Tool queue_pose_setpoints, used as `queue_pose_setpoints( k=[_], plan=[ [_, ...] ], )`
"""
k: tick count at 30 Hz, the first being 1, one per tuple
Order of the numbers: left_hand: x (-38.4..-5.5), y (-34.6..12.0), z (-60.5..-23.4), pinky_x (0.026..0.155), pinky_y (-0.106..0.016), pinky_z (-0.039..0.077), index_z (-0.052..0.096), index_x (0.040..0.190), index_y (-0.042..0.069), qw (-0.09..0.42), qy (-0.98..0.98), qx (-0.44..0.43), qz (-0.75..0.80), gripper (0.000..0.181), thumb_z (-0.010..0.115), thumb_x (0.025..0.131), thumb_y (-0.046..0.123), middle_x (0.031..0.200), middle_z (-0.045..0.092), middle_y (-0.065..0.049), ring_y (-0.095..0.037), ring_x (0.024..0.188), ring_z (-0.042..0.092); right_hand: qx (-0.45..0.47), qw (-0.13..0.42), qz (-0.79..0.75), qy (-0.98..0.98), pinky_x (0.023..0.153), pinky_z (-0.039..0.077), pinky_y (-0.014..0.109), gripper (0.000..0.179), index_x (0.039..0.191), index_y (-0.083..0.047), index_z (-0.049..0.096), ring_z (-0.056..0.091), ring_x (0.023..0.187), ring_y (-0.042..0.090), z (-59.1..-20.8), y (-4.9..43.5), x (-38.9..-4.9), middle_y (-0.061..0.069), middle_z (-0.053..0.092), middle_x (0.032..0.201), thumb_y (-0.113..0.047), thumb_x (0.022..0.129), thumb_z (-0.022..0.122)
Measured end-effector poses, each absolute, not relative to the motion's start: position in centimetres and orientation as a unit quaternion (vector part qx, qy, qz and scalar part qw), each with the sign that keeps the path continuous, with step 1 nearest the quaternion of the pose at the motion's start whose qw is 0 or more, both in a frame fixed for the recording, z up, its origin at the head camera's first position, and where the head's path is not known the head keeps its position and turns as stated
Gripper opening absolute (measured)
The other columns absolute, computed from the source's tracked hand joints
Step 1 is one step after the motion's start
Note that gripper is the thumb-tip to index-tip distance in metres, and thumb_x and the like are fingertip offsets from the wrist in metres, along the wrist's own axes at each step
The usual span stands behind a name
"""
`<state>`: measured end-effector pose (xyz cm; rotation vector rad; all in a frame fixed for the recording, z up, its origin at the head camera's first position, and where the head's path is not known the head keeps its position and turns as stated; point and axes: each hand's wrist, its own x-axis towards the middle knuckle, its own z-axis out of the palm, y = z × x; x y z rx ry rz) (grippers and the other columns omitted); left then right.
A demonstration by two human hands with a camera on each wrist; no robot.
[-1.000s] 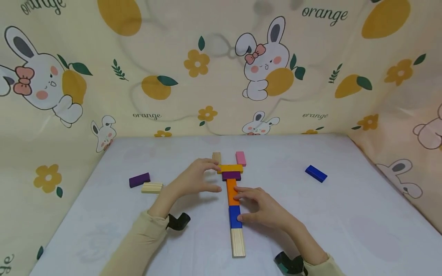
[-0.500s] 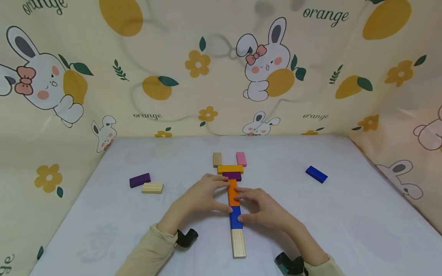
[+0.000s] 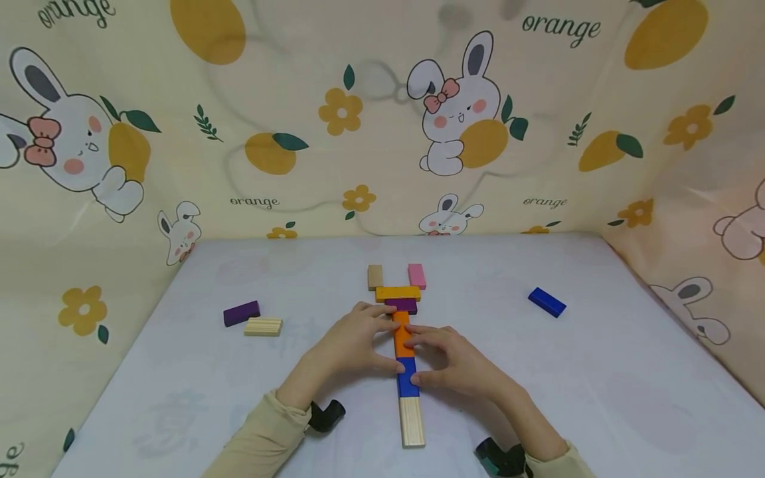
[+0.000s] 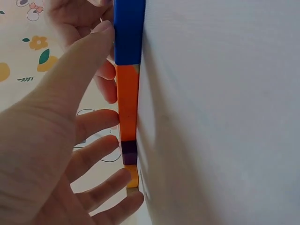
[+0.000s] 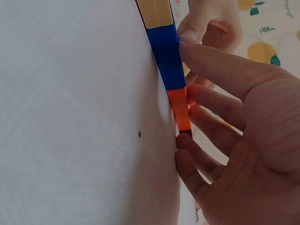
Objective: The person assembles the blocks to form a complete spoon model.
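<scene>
A row of wooden blocks lies along the middle of the table in the head view. From near to far come a plain wood block (image 3: 412, 425), a blue block (image 3: 408, 385), an orange block (image 3: 403, 332), a purple block (image 3: 402, 305) and a yellow block (image 3: 397, 293) set crosswise. Beyond the yellow one lie a small plain block (image 3: 374, 277) and a pink block (image 3: 417, 275). My left hand (image 3: 352, 338) touches the row's left side, thumb at the blue block, fingertips along the orange one. Opposite, my right hand (image 3: 460, 362) touches the same two blocks, its fingers extended.
Off to the left lie a loose purple block (image 3: 242, 313) and a ridged plain block (image 3: 263, 326). One more blue block (image 3: 546, 302) lies far right. A patterned cloth (image 3: 311, 86) rises behind the white table (image 3: 597, 398).
My left hand has come from beside the yellow block back toward me, to the orange and blue blocks. My right hand has stayed in place.
</scene>
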<state>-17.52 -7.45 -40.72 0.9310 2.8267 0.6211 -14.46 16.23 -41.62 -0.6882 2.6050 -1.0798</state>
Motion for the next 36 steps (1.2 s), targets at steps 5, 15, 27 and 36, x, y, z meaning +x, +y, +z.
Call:
queue_pose_setpoints(
  k=[5,15,27,36],
  plan=[
    [-17.6,-7.3,-40.9,0.105,-0.052,0.037,0.062,0.135,0.020,0.042,0.928,0.310,0.201,0.077,0.077,0.074,0.064,0.146,0.048,-0.002,-0.030,0.133,0.040,-0.236,0.119,-0.370,0.891,0.108,0.027,0.060,0.055,0.132,-0.022,0.063,0.036,0.134,0.026,-41.6,16.3,-14.5,-0.008,0.045,0.148,-0.035,0.082,0.081],
    [-17.5,-7.2,-40.8,0.105,-0.049,0.038,0.063,0.135,0.020,0.036,0.934,0.308,0.178,0.077,0.075,0.073,0.066,0.146,0.048,-0.002,-0.029,0.130,0.042,-0.234,0.126,-0.366,0.892,0.107,0.032,0.058,0.056,0.136,-0.019,0.060,0.039,0.135,0.025,-41.4,16.8,-14.7,-0.008,0.044,0.149,-0.036,0.085,0.078],
    [-17.3,-7.3,-40.6,0.105,-0.049,0.038,0.062,0.135,0.021,0.041,0.938,0.300,0.170,0.077,0.075,0.074,0.066,0.147,0.047,-0.001,-0.030,0.133,0.040,-0.176,-0.106,-0.369,0.907,0.085,0.053,0.034,0.031,0.111,-0.007,0.070,0.056,0.114,0.018,-39.9,25.7,-15.4,0.004,0.065,0.123,-0.015,0.084,0.081],
    [-17.4,-7.2,-40.7,0.105,-0.052,0.037,0.062,0.135,0.021,0.045,0.938,0.300,0.170,0.077,0.074,0.074,0.066,0.147,0.046,-0.001,-0.035,0.133,0.040,-0.093,-0.110,-0.341,0.929,0.076,0.045,0.008,0.036,0.111,-0.004,0.072,0.057,0.106,0.018,-39.1,32.7,-16.7,0.015,0.063,0.124,-0.026,0.084,0.080]
  ],
)
